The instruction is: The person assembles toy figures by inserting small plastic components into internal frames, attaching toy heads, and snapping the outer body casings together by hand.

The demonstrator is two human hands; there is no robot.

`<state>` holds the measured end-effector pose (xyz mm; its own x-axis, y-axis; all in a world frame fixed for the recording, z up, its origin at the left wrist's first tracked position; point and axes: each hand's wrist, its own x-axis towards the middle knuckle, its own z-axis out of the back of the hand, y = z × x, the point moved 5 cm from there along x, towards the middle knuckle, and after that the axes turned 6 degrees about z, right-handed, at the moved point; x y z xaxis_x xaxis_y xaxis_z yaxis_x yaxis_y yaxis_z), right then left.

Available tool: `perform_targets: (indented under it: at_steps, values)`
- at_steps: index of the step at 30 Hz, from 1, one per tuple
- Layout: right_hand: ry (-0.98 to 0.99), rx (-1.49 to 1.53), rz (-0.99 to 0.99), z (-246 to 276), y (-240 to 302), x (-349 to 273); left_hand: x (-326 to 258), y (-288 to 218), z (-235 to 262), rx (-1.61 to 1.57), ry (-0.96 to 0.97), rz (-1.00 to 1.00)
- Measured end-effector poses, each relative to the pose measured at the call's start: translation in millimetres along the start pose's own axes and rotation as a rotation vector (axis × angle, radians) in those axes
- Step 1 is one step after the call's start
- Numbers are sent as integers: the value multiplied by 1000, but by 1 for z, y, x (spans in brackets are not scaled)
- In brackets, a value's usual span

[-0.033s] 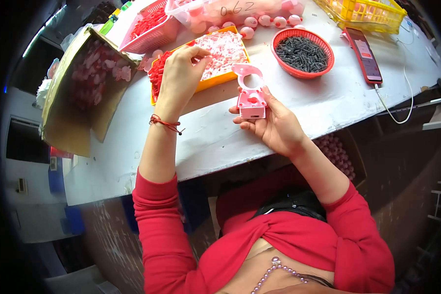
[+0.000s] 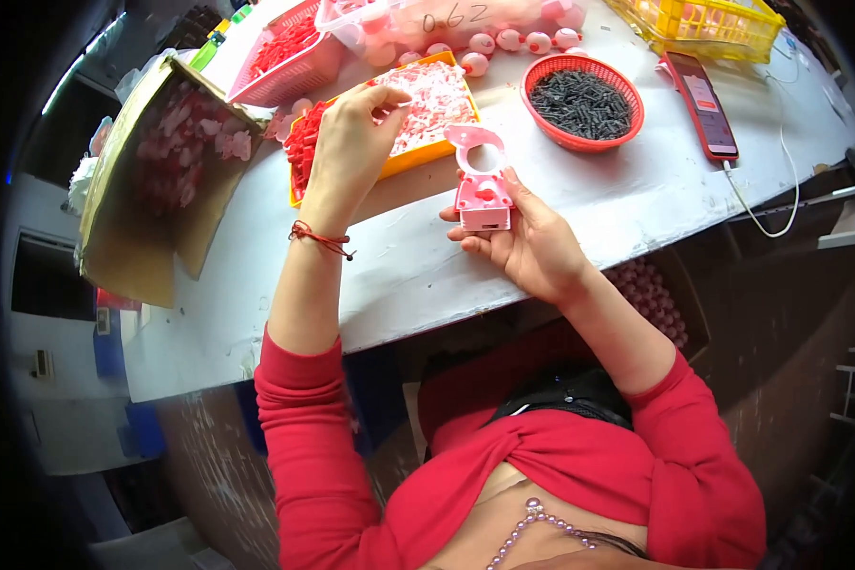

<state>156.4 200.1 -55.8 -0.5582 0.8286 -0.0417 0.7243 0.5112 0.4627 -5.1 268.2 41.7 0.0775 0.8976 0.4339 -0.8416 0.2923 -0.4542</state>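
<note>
My right hand holds a pink plastic housing above the front of the table. The housing has a boxy lower end and an open ring at its top. Over a yellow tray is my left hand, its thumb and forefinger pinched together. Whatever sits in that pinch, if anything, is too small to make out. Small pale pink and white plastic pieces fill the tray's right part. Red pieces lie in its left part, partly hidden behind my left hand.
A red basket of black pieces stands right of the tray. Beyond it lies a phone on a white cable. A cardboard box of pink parts leans at the left. Pink basket, clear bin and yellow crate line the back.
</note>
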Motion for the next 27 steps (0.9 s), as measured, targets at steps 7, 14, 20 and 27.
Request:
perform_targets:
  at_steps: [7, 14, 20, 27]
  values:
    - [6, 40, 72, 1, 3, -2, 46, -45, -12, 66, -27, -327]
    - [1, 33, 97, 3, 4, 0, 98, -33, -66, 227, 154, -277]
    - [-11, 53, 94, 2, 7, -3, 96, -32, -94, 398, 213, -238]
    - [35, 18, 56, 3, -2, -3, 32, -51, -9, -537, 291, -108]
